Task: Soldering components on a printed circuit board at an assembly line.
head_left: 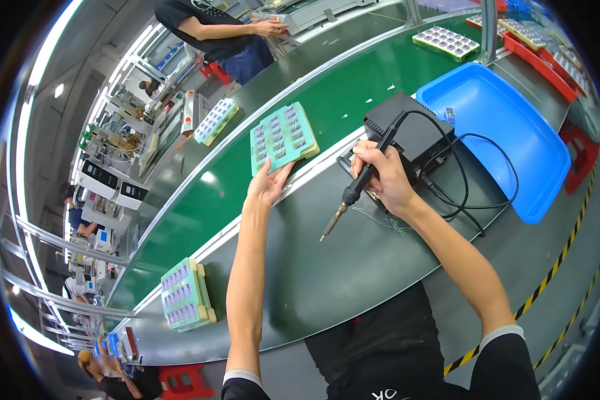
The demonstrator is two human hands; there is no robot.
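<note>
My right hand [388, 175] is closed round the black handle of a soldering iron [359, 185], its metal tip slanting down to the left above the dark bench. My left hand [268, 185] grips the near edge of a light green tray [287, 158] with rows of small purplish parts in it, over the green conveyor belt [213, 193]. The thumb lies at the tray's edge and some fingers are hidden beneath. Beside my right hand stands a black box-shaped soldering station [407, 123], with the iron's cord looping behind it.
A blue plastic tray [513, 150] with one small part lies right of the station. Stacked green trays [203, 293] sit at the bench's left; another filled tray [447, 41] is on the far belt. Red bins [537, 63] stand far right. Another person [213, 33] works across the line.
</note>
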